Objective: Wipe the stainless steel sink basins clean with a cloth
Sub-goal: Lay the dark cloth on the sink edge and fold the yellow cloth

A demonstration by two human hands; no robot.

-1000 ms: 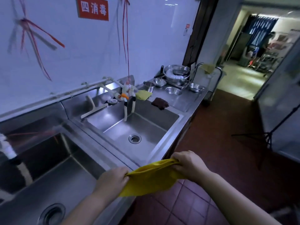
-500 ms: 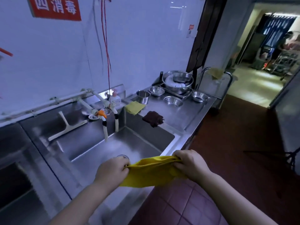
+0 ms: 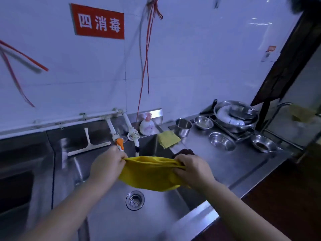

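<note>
Both hands are up over the right-hand basin (image 3: 111, 211) and the yellow cloth (image 3: 149, 173) is strung between them. The left hand (image 3: 106, 166) has one end bunched in curled fingers, the right hand (image 3: 192, 168) has the other end gripped the same way, and the cloth sags in a loose fold below the two grips. It hangs in the air above the basin floor, above and a little behind the drain (image 3: 135, 200), touching no steel that I can see.

So, by my reading, the wiping of this basin hasn't started. The cloth is being gathered or folded, not pressed to metal. The basin floor looks dull and streaky around the drain, though the light is poor and I can't say whether that is dirt, water or just reflection. A second basin (image 3: 15, 185) sits dark at the far left; whether it has been wiped I can't tell from here. I'd put the job at the very beginning for the basin under the hands: floor, walls and rim are all to do.

Behind the hands the taps (image 3: 119, 141) hang over the back edge, close to the left knuckles, and a squeegee (image 3: 88, 145) leans against the back wall. On the surface (image 3: 243, 164) to the right lie a second yellow rag (image 3: 168, 139), a dark rag (image 3: 184, 151) just behind the right hand, and several steel bowls (image 3: 222, 141).
</note>
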